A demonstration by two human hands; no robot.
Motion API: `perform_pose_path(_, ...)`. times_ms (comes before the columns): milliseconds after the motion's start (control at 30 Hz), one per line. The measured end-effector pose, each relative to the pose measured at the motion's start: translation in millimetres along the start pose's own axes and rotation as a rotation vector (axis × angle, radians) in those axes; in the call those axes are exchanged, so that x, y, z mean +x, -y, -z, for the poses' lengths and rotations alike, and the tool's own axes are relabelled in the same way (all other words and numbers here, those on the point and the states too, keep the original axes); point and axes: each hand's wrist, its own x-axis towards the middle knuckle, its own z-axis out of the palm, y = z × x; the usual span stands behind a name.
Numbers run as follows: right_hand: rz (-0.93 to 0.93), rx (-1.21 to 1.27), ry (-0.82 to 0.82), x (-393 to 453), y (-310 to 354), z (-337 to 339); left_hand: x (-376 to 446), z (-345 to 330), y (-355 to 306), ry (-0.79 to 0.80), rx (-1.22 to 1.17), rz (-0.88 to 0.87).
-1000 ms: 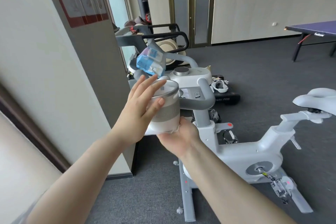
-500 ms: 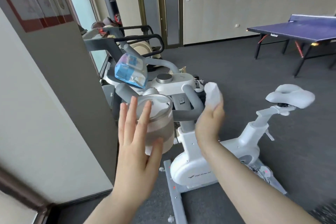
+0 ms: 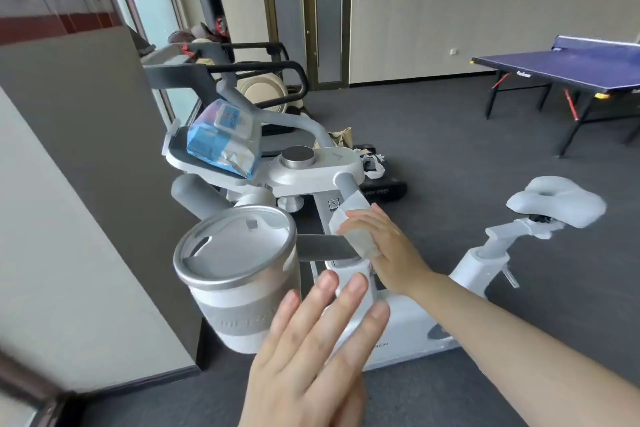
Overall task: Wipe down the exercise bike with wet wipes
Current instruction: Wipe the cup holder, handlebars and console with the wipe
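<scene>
— Hands?
— Right hand (image 3: 384, 246) presses a wet wipe (image 3: 356, 236) on the exercise bike (image 3: 408, 315) handlebar (image 3: 349, 191); left hand (image 3: 311, 357) spread flat, empty, beside the bike's cup (image 3: 235, 274).

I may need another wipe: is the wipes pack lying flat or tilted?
Tilted: the wipes pack leans on the bike's console tray.

A small gym or recreation room. A white exercise bike (image 3: 346, 191) stands near on grey carpet (image 3: 450, 135), with a treadmill (image 3: 242, 69) and a black punching bag (image 3: 207, 0) behind it at far left. A blue table-tennis table (image 3: 571, 62) stands far right by plain walls.
</scene>
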Motion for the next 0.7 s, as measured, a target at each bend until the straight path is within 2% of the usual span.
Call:
perform_pose_path(67,0.025,0.041,0.109,12.9,-19.9,11.1,4.5,-26.5,-5.7,0.136,-0.034,0.030)
perform_pose_path(167,0.083,-0.081,0.293,48.0,-54.1,22.5,22.4,-68.4,-1.7,0.286,-0.054,0.263)
perform_pose_path(267,0.162,-0.288,0.371,84.1,-77.2,31.1,50.0,-105.2,13.2,0.309,0.161,0.481)
perform_pose_path(333,0.191,-0.342,0.301,97.9,-86.7,32.5,64.0,-119.7,25.2,0.334,0.397,0.511)
perform_pose_path(367,0.183,-0.292,0.260,98.1,-88.2,30.8,67.7,-123.3,28.6,0.381,0.496,0.535)
perform_pose_path(433,0.133,-0.041,0.216,80.7,-78.8,23.8,67.1,-128.6,30.5,0.421,0.637,0.557)
perform_pose_path(533,0.203,0.282,0.268,35.7,-59.6,16.5,65.6,-135.4,21.2,0.390,0.760,0.578)
perform_pose_path(633,0.389,0.254,0.328,50.4,-77.7,23.6,68.9,-143.7,21.5,0.328,0.837,0.570)
perform_pose_path(700,0.322,0.177,0.302,83.5,-91.8,22.3,67.2,-145.8,23.9,0.341,0.858,0.566)
